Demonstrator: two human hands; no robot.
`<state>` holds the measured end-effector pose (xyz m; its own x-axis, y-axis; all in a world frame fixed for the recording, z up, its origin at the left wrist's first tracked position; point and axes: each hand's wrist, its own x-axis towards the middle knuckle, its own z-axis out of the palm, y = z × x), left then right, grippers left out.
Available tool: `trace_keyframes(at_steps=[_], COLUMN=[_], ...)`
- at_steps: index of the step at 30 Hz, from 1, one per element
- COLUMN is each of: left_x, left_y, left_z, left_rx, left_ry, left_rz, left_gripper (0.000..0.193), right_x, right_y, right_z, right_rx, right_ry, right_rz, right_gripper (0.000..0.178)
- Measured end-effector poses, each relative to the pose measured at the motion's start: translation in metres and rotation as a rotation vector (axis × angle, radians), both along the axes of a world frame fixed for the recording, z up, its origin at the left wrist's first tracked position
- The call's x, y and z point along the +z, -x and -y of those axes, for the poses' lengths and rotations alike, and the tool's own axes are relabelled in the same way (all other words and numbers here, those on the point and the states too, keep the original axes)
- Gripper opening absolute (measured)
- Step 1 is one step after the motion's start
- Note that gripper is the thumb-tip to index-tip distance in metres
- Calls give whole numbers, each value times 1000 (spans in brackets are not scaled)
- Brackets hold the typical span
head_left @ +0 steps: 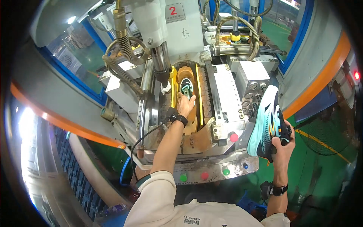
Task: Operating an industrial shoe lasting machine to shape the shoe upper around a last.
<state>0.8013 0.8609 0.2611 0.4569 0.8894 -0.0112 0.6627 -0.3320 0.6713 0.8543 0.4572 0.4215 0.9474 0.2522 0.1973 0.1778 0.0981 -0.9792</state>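
Observation:
My right hand (283, 145) is closed round the heel end of a sneaker (266, 126), held up at the right with its toe pointing away. The sneaker is black with a mint-and-white sole and orange touches. My left hand (186, 105) reaches into the bay of a press machine. Its thumb and fingers are at the near end of a second, dark shoe (186, 86) with a pale green patch, gripping it as far as I can see. That shoe sits between two yellow side pads (200, 94); its lower part is hidden.
A steel press cylinder (160, 58) with a whitish tip stands just left of the bay. The front panel (215, 174) carries green, red and blue buttons; a pink-red knob (234, 137) is above it. Orange-edged housings curve round both sides. A fan guard (321, 136) stands at the right.

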Motion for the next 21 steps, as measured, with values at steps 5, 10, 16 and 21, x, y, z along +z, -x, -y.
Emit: trace_keyframes(at_steps=[5, 10, 16, 21], left_x=[-26, 28, 122, 162], left_y=[-18, 50, 202, 347], left_z=[-28, -17, 104, 159], left_rx=[83, 127, -46, 140], left_ry=[43, 800, 916, 699], left_rz=[36, 444, 788, 473], left_gripper=[69, 34, 34, 50], right_x=[2, 32, 14, -72], right_y=[-28, -90, -102, -41], right_z=[-41, -154, -316, -418], right_rx=[-14, 118, 475, 436], right_ry=[55, 461, 1070, 1176], right_rz=[77, 146, 235, 365], right_gripper=[65, 63, 64, 43])
